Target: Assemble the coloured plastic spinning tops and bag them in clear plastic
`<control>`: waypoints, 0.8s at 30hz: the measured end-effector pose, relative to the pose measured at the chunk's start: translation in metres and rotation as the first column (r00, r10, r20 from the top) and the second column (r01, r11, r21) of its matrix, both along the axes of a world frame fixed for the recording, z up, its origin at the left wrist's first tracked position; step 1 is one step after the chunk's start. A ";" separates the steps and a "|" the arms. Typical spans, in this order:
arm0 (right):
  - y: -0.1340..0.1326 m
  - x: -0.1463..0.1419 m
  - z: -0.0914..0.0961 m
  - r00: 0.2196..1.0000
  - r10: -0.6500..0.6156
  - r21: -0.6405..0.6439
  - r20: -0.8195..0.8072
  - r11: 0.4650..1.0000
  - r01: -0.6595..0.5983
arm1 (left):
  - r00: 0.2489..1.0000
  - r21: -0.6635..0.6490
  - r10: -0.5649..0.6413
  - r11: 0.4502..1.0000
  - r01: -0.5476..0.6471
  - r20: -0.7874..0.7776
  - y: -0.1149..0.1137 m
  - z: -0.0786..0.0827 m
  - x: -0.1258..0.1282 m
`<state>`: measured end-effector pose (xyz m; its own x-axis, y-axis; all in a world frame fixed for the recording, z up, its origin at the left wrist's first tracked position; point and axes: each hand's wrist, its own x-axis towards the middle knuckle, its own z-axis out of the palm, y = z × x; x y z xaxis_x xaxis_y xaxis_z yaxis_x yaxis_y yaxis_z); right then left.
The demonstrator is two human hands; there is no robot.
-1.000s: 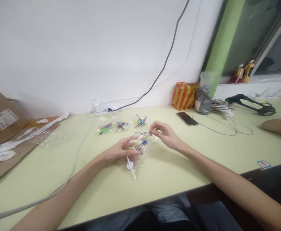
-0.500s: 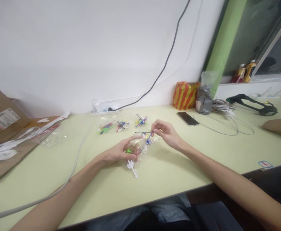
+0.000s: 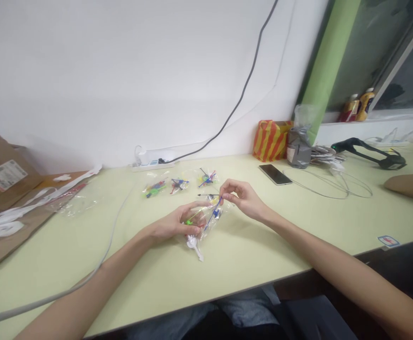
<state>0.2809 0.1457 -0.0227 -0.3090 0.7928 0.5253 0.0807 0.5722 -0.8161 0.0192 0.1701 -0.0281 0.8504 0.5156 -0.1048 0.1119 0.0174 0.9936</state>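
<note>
My left hand (image 3: 178,222) is closed on a small clear plastic bag (image 3: 206,222) holding coloured toy parts, with a white plastic piece (image 3: 193,245) hanging out below it. My right hand (image 3: 243,197) pinches the upper end of a thin blue stick (image 3: 214,213) that slants down into the bag. A green part (image 3: 189,220) shows by my left fingers. Three more small bags of coloured parts (image 3: 178,184) lie in a row on the table just beyond my hands.
The pale green table (image 3: 227,264) carries a phone (image 3: 274,174), a striped orange box (image 3: 272,140), a grey bag (image 3: 299,146), looped cables (image 3: 337,186), a power strip (image 3: 151,164) and cardboard with plastic wrapping (image 3: 18,208) at the left. Another person's arm (image 3: 409,185) rests at the right edge.
My hands have drawn slightly closer together, and the blue stick has tilted steeper into the bag. A green part has come into view by my left fingers.
</note>
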 end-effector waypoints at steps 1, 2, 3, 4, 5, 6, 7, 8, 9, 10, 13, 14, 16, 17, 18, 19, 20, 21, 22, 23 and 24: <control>0.000 0.000 0.000 1.000 -0.001 0.000 0.003 1.000 0.001 | 1.000 0.004 0.004 1.000 -0.004 0.000 0.000 0.000 0.000; 0.000 0.000 0.000 1.000 -0.001 0.000 0.006 1.000 0.001 | 1.000 0.008 0.008 1.000 -0.008 0.000 0.000 -0.001 0.000; 0.000 0.000 0.000 1.000 0.000 -0.001 0.006 1.000 0.000 | 1.000 0.014 0.011 1.000 -0.011 -0.002 0.000 -0.001 0.000; 0.000 0.000 -0.001 1.000 0.000 -0.003 0.006 1.000 0.000 | 1.000 0.021 0.014 1.000 -0.014 -0.005 0.001 -0.001 0.000; 0.000 0.000 -0.001 1.000 0.000 -0.003 0.008 1.000 0.000 | 1.000 0.030 0.018 0.999 -0.017 -0.009 0.001 -0.001 0.000; 0.000 0.000 -0.001 1.000 0.000 -0.002 0.011 1.000 0.000 | 1.000 0.037 0.021 0.999 -0.021 -0.012 0.001 -0.002 0.000; 0.000 0.000 -0.001 1.000 -0.001 -0.001 0.017 1.000 0.001 | 1.000 0.040 0.023 0.999 -0.022 -0.011 0.001 -0.002 0.000; 0.000 0.000 -0.001 1.000 -0.002 0.000 0.025 1.000 0.002 | 1.000 0.042 0.021 0.999 -0.020 -0.009 0.001 -0.001 -0.001; 0.000 0.000 0.000 0.999 -0.002 -0.001 0.033 1.000 0.002 | 1.000 0.043 0.017 0.999 -0.017 -0.006 0.001 -0.001 -0.001; -0.001 0.000 0.000 0.999 0.000 -0.004 0.041 1.000 0.000 | 1.000 0.043 0.013 0.999 -0.013 -0.004 0.001 -0.001 -0.001; -0.003 -0.001 0.002 0.998 0.012 -0.013 0.062 1.000 -0.011 | 1.000 0.053 0.022 0.998 -0.021 -0.010 0.000 0.001 -0.001; -0.003 -0.001 0.002 0.998 0.012 -0.010 0.068 1.000 -0.012 | 0.999 0.057 0.029 0.998 -0.028 -0.012 0.000 0.001 -0.001; -0.003 -0.002 0.002 0.997 -0.005 0.003 0.078 1.000 0.005 | 0.999 0.061 0.034 0.998 -0.033 -0.009 0.000 0.001 0.000; -0.003 -0.002 0.002 0.997 -0.027 0.012 0.078 1.000 0.026 | 1.000 0.060 0.030 0.998 -0.030 -0.006 0.000 0.001 0.000; -0.003 -0.002 0.002 0.996 -0.051 0.021 0.076 0.999 0.050 | 1.000 0.054 0.023 0.998 -0.023 -0.003 0.001 0.000 0.001; -0.002 -0.001 0.001 0.995 -0.073 0.029 0.073 0.997 0.071 | 1.000 0.044 0.019 0.999 -0.019 -0.001 0.001 0.000 0.001; -0.002 -0.001 0.001 0.994 -0.088 0.037 0.069 0.996 0.086 | 1.000 0.033 0.017 0.999 -0.017 0.004 0.002 -0.002 0.001; -0.002 -0.001 0.001 0.993 -0.097 0.045 0.065 0.995 0.094 | 1.000 0.022 0.014 1.000 -0.014 0.011 0.002 -0.003 0.001; -0.002 0.000 0.001 0.993 -0.102 0.054 0.061 0.994 0.098 | 1.000 0.013 0.009 1.000 -0.009 0.016 0.003 -0.004 0.001; -0.002 0.000 0.001 0.993 -0.106 0.062 0.056 0.993 0.103 | 1.000 0.008 0.003 1.000 -0.003 0.022 0.003 -0.005 0.000; -0.002 0.000 0.001 0.992 -0.114 0.069 0.050 0.991 0.111 | 1.000 0.006 -0.001 1.000 0.001 0.026 0.003 -0.005 0.000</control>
